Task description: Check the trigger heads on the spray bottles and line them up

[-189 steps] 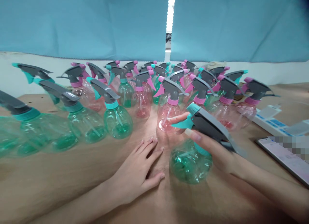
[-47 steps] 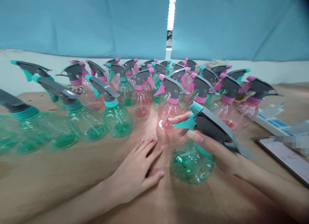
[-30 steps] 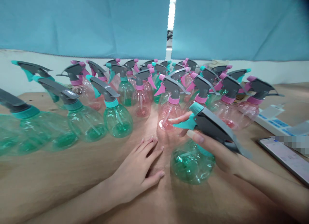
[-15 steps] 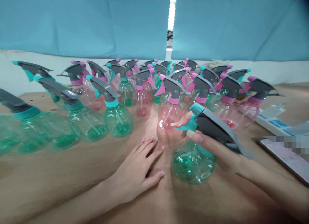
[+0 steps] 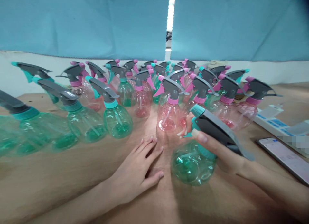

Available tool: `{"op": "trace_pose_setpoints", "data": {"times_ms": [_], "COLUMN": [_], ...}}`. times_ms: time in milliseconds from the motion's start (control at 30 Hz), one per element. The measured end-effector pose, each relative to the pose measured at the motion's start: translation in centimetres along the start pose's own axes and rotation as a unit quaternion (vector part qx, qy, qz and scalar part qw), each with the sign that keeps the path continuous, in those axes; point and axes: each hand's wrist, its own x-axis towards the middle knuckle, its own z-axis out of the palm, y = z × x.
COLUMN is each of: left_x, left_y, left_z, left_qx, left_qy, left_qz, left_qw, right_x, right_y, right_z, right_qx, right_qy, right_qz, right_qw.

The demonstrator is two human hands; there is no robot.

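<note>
Wrapped around the neck of a green spray bottle (image 5: 190,164), my right hand (image 5: 223,151) holds it tilted over the table. Its fingers curl on the turquoise trigger, partly hidden behind the grey head, and the thumb lies along the near side. My left hand (image 5: 138,166) lies flat on the wooden table (image 5: 91,175) with fingers stretched out, touching no bottle. Closest beyond the left hand is another green spray bottle (image 5: 118,121) with a turquoise collar. A pink spray bottle (image 5: 170,116) stands upright just past the held one.
Several more green and pink spray bottles crowd the table's far half and left side. At the right lie a phone (image 5: 285,156) and a white power strip (image 5: 275,121). A blue curtain (image 5: 84,24) hangs behind, above a white wall.
My right fingers have curled inward, drawing the trigger closer to the bottle's neck. The held bottle stays in nearly the same place, and my left hand has not moved.
</note>
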Motion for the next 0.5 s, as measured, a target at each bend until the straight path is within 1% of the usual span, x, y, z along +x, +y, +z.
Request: {"op": "trace_pose_setpoints", "data": {"times_ms": [167,233,400,500], "left_x": [-0.02,-0.07,-0.19,-0.15], "left_y": [-0.1,-0.14,-0.21,-0.17], "left_z": [0.22,0.3,0.42,0.39], "left_qx": [-0.001,-0.001,0.009,0.011], "left_qy": [0.009,0.01,0.008,0.009], "left_qz": [0.003,0.004,0.007,0.006], "left_qw": [1.0,1.0,1.0,1.0], "right_x": [0.43,0.65,0.83,0.83], "right_y": [0.27,0.09,-0.55,-0.58], "right_z": [0.29,0.51,0.82,0.87], "right_qx": [0.03,0.033,0.055,0.064], "right_qy": [-0.03,-0.029,0.005,0.012], "right_qz": [-0.021,-0.024,-0.038,-0.038], "right_qw": [0.999,0.999,0.998,0.997]}}
